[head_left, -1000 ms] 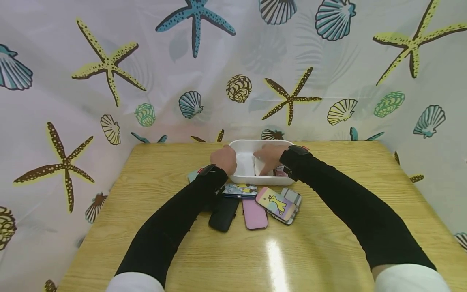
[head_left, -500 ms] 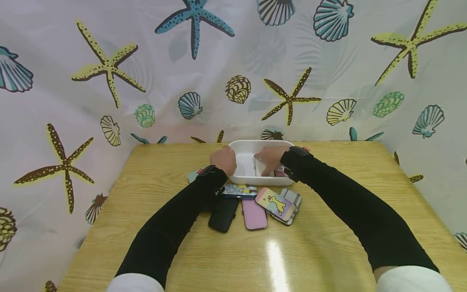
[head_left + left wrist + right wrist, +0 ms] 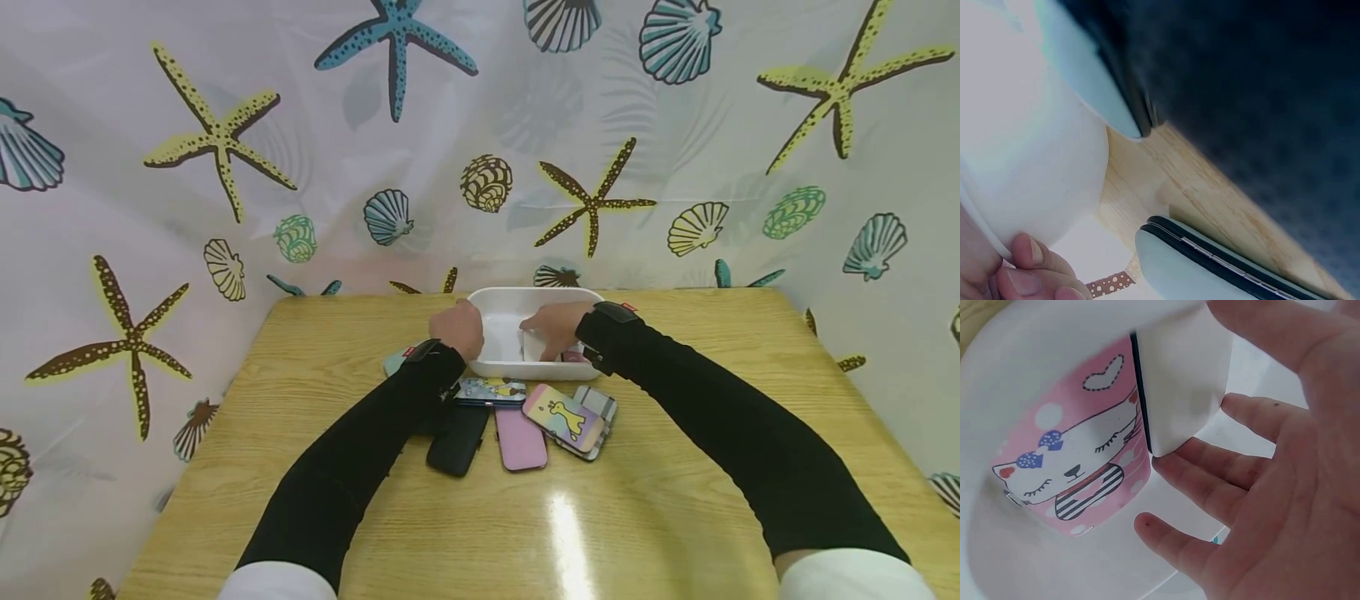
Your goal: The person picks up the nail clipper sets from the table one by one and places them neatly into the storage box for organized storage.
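My left hand (image 3: pixel 456 329) grips the left rim of a white plastic bin (image 3: pixel 536 372); in the left wrist view its curled fingers (image 3: pixel 1038 275) come round the bin's edge. Inside the bin, my right hand (image 3: pixel 561 325) has fairly straight, spread fingers, with fingertips touching the edge of a cream hard glasses case (image 3: pixel 1179 375). The thumb lies at that case's upper side. Beside it in the bin stands a pink glasses case (image 3: pixel 1085 456) with a sleeping cat, a heart and white dots. A light green hinged case (image 3: pixel 1191 269) lies on the table near my left wrist.
In front of the bin lie a blue patterned case (image 3: pixel 489 390), a black case (image 3: pixel 457 442) partly under my left sleeve, a pink case (image 3: pixel 521 442), and a giraffe case (image 3: pixel 564 419) on a plaid case (image 3: pixel 600 403). A shell-print curtain (image 3: pixel 420 250) hangs behind the wooden table (image 3: pixel 637 517).
The head view has shifted very slightly. Both hands keep nearly the same places, the left on the bin's rim and the right at the cream glasses case.
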### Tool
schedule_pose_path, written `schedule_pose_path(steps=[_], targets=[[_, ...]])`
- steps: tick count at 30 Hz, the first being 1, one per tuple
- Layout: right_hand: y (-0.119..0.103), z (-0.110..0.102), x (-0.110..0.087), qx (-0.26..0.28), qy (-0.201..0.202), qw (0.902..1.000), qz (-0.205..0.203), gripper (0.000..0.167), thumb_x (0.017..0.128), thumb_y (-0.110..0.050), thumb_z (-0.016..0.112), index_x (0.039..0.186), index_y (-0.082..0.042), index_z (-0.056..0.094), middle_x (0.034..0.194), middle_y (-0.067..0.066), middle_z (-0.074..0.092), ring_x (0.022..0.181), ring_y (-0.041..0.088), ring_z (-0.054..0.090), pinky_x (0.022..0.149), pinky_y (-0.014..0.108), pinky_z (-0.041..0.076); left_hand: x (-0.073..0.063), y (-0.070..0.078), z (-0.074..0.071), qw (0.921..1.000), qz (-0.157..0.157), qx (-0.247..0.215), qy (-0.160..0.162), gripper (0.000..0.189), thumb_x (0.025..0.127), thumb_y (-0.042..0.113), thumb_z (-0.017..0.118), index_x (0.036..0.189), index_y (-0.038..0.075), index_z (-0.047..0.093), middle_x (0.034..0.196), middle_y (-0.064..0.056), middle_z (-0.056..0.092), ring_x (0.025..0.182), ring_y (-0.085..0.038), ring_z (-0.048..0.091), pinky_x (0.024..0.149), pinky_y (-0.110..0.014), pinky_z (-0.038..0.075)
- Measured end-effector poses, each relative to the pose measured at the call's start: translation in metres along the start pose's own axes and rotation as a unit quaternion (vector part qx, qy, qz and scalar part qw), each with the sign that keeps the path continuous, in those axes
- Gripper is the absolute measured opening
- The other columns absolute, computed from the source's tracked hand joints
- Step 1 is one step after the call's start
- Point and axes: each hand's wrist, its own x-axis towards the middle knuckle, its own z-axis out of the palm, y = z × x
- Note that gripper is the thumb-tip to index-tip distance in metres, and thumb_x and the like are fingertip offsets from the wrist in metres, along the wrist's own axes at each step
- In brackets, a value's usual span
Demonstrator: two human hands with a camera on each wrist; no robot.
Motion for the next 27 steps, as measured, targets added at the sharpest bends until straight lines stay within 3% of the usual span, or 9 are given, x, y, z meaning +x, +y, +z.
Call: schedule_pose_path(steps=[9, 17, 27], targets=[[-0.001, 0.001, -0.009, 0.008, 0.013, 0.9998, -0.014, 0.077, 0.089, -0.035, 0.076, 0.153, -0.010, 0.043, 0.140, 0.018, 0.058, 0.122, 0.027, 0.058, 0.107, 0.044, 0.044, 0.000, 0.000, 0.000, 1.0000, 0.001, -0.006, 0.002, 0.055, 0.101, 0.031, 0.055, 0.139, -0.008, 0.049, 0.088, -0.010, 0.070, 0.068, -0.020, 0.067, 0.061, -0.036, 0.055], [0.012, 0.013, -0.016, 0.028, 0.067, 0.9966, -0.039, 0.066, 0.092, -0.038, 0.073, 0.148, -0.012, 0.051, 0.138, 0.014, 0.059, 0.116, 0.023, 0.058, 0.104, 0.043, 0.045, 0.005, -0.001, 0.002, 1.0000, 0.004, -0.004, -0.001, 0.053, 0.102, 0.029, 0.053, 0.139, -0.008, 0.049, 0.088, -0.009, 0.069, 0.069, -0.019, 0.067, 0.064, -0.037, 0.057], [0.001, 0.002, -0.072, 0.051, 0.136, 0.9849, -0.095, 0.050, 0.097, -0.026, 0.067, 0.142, -0.007, 0.057, 0.136, 0.016, 0.061, 0.121, 0.029, 0.059, 0.102, 0.045, 0.047, 0.003, 0.000, 0.001, 1.0000, 0.001, -0.003, -0.002, 0.049, 0.101, 0.030, 0.054, 0.135, -0.006, 0.052, 0.086, -0.008, 0.069, 0.069, -0.019, 0.067, 0.064, -0.036, 0.057]])
